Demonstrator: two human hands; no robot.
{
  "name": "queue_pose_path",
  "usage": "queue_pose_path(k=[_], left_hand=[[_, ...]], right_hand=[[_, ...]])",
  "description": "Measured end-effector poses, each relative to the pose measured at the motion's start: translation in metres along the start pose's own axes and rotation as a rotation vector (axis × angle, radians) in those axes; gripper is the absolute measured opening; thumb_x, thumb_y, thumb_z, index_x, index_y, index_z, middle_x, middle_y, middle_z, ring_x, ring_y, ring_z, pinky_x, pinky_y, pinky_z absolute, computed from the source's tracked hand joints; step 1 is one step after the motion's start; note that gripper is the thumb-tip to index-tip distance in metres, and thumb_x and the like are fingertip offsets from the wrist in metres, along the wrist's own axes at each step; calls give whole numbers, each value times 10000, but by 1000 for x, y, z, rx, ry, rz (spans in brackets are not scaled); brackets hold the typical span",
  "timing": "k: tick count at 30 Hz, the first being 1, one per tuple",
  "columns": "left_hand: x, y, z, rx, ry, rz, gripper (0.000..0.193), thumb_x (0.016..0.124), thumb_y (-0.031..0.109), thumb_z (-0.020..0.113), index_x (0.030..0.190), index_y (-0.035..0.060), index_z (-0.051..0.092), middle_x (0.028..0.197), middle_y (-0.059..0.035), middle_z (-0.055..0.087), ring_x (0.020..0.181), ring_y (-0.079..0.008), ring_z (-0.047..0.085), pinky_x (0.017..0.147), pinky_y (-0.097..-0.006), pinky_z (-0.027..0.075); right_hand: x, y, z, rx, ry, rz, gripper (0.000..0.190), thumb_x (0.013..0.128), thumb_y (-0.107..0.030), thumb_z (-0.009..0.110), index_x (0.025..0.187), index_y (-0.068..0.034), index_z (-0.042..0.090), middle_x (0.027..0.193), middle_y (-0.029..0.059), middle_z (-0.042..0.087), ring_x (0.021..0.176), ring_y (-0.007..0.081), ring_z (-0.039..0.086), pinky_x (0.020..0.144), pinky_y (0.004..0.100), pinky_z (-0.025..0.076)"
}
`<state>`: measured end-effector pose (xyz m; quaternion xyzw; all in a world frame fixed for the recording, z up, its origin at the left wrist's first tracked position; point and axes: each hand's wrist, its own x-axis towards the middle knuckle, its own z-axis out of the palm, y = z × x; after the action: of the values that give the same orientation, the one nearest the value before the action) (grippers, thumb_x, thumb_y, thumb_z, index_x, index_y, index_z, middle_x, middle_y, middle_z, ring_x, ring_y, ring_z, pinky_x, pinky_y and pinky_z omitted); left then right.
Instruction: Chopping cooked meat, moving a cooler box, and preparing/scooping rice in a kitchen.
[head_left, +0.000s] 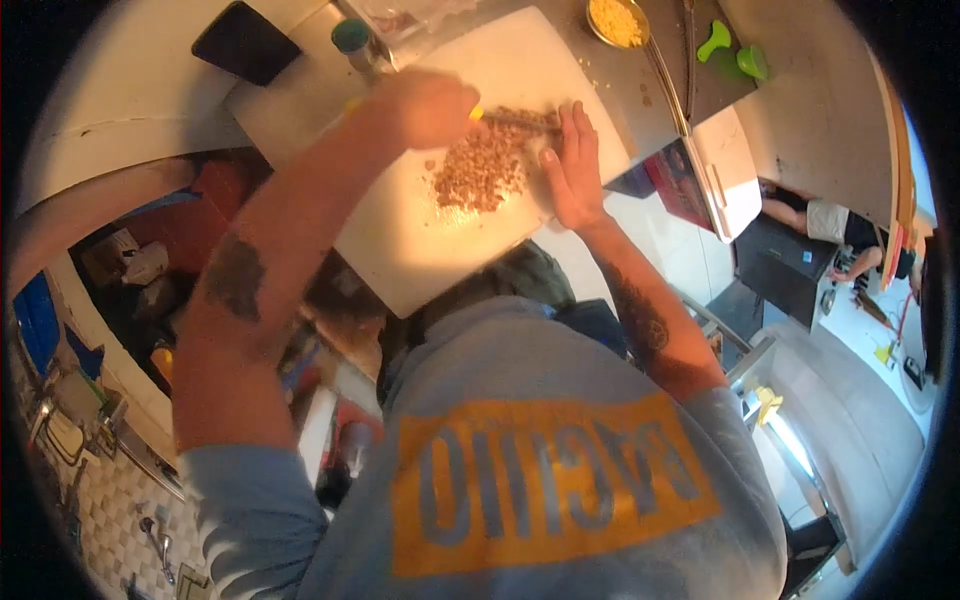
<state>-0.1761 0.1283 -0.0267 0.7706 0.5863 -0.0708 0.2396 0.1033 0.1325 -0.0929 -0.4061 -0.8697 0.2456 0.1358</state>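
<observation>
My left hand (439, 109) is closed around the yellow handle (477, 112) of a knife. Its blade (517, 122) lies across a heap of finely chopped brown food (480, 169), whose kind I cannot tell. Near the blade's tip rests my right hand (577, 169), with its fingers extended and the thumb apart; its fingertips seem to touch the blade. Beneath both hands is a large white cutting board (405, 255), with a wet, shiny patch beside the chopped pieces.
Beyond the board stand a green-lidded container (352, 37) and a black flat device (246, 43). A long-handled metal vessel (645, 37) holds yellow crumbly food (616, 22). Two green utensils (716, 41) lie at the upper right. Another person (832, 221) is farther right.
</observation>
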Motion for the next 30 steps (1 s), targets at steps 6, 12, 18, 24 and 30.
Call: queue_pose_path(k=[6, 12, 18, 24, 30], left_hand=[[-2, -6, 17, -14, -17, -12, 458, 935, 488, 580, 1046, 49, 647, 926, -179, 692, 910, -368, 673, 806, -479, 532], [13, -14, 14, -137, -92, -24, 472, 910, 543, 574, 1035, 103, 686, 1010, -139, 697, 979, -321, 676, 844, -476, 524], [-9, -6, -11, -55, 90, 30, 507, 947, 538, 538, 1023, 47, 635, 836, -180, 684, 819, -394, 673, 734, -499, 525], [-18, -24, 19, 1, 237, -264, 440, 943, 509, 538, 1028, 79, 582, 839, -143, 690, 817, -356, 682, 707, -485, 530], [-54, 23, 54, -126, 169, -280, 481, 965, 521, 515, 1077, 53, 527, 828, -199, 680, 802, -409, 670, 702, -512, 524]], right_hand=[[15, -2, -3, -43, -1, 1, 697, 975, -373, 444, 1509, 28, 247, 1581, 288, 165, 1451, 476, 157, 1194, 545, 87], [10, 6, -5, 49, 58, 28, 659, 980, -330, 429, 1506, 28, 256, 1579, 293, 165, 1450, 476, 157, 1199, 521, 106], [25, 16, -36, 99, -104, -74, 620, 984, -281, 415, 1499, 35, 276, 1561, 301, 227, 1446, 458, 213, 1200, 509, 125], [83, 20, -39, 124, -120, -156, 602, 1008, -318, 393, 1483, 44, 313, 1554, 275, 272, 1446, 435, 240, 1214, 482, 141], [49, 24, -32, 9, -244, -357, 680, 986, -361, 455, 1461, 100, 301, 1536, 329, 248, 1446, 457, 221, 1212, 492, 144]])
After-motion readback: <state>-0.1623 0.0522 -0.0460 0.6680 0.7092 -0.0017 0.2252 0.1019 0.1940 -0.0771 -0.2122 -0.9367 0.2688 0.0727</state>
